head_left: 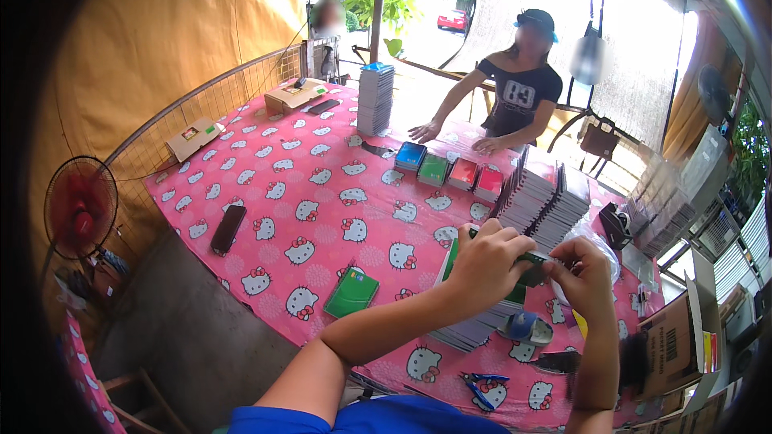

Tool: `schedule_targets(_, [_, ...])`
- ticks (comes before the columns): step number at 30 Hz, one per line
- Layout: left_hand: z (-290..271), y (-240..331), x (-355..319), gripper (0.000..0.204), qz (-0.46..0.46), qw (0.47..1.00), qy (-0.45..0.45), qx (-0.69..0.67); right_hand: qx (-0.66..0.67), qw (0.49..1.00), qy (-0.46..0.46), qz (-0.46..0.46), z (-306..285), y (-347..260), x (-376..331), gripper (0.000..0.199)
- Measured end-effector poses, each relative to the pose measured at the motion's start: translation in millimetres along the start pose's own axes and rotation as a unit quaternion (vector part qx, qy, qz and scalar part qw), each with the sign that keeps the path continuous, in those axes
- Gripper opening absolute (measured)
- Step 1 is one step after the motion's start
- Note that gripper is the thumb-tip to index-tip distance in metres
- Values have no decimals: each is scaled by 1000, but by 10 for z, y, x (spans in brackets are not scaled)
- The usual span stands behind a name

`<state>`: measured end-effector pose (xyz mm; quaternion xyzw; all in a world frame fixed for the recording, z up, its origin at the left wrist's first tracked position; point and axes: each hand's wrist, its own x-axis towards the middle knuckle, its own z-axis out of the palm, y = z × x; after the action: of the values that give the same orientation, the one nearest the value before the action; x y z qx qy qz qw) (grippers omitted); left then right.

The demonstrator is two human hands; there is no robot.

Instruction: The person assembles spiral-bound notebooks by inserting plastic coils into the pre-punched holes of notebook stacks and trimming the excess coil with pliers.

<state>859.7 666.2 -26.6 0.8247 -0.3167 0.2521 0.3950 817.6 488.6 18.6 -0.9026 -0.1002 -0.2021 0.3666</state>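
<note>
both hands on a green notebook

the left hand (492, 267) curls round a dark green notebook (532, 272) above a notebook stack (462, 335); the right hand (582, 275) pinches its end, fingertips nearly together. a pink patterned cloth (273, 281) covers the table. another person (523, 100) rests hands opposite. a cardboard carton (671, 345) gapes at right, contents unclear.

Here I'm seeing matt paper edges on the notebook stack (465, 334), a smooth-covered green notebook (351, 292), a smooth pink tablecloth (366, 255), a dull cardboard box (670, 347), a rough-looking floor (181, 313)!
</note>
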Motion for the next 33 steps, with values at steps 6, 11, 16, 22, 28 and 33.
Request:
schedule_targets(6, [38, 4, 82, 21, 19, 1000, -10, -9, -60, 995, 36, -69, -60, 76, -82, 14])
schedule_targets(11, [-19, -93, 84, 19, 14, 999, 7, -35, -33, 993, 16, -114, 22, 104, -8, 18])
schedule_targets(16, [1, -43, 114, 17, -10, 999, -34, -24, -32, 997, -7, -77, -48, 72, -2, 17])
schedule_targets(22, [24, 4, 116, 17, -7, 999, -23, -23, -26, 996, 62, -66, 60, 48, -42, 12])
schedule_targets(28, [-1, -20, 150, 18, -3, 999, -29, -24, -37, 994, 68, -81, 87, 76, 11, 11])
schedule_targets(33, [18, -26, 134, 18, 2, 1000, -19, -22, -47, 989, 69, -124, 65, 136, 24, 12])
